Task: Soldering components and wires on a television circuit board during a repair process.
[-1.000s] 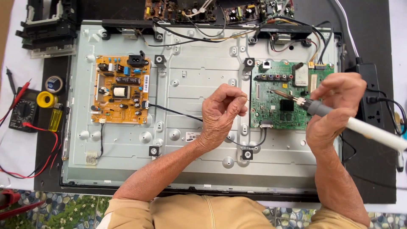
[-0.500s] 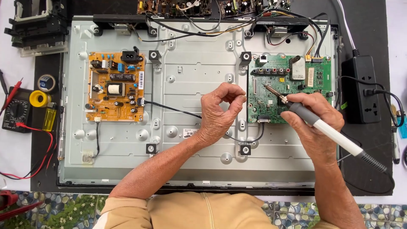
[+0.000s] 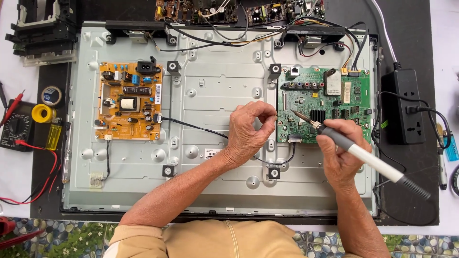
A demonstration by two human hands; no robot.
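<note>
The right hand [image 3: 342, 155] is wrapped around a soldering iron [image 3: 356, 153], fingers closed on its grey grip. The iron's long axis runs diagonally: its tip points far-left, over the near-left part of the green board [image 3: 325, 107], while the white handle and dark cord end trail near-right past the hand.

The left hand [image 3: 248, 134] hovers just left of that board, thumb and forefinger pinched together; whether they hold anything is too small to tell.

Both hands work over a grey metal panel [image 3: 215, 86], which lies flat on a dark mat. An orange board [image 3: 129, 100] sits at the panel's left. A multimeter [image 3: 16, 126] lies far left, a black power strip [image 3: 406, 107] at right.
</note>
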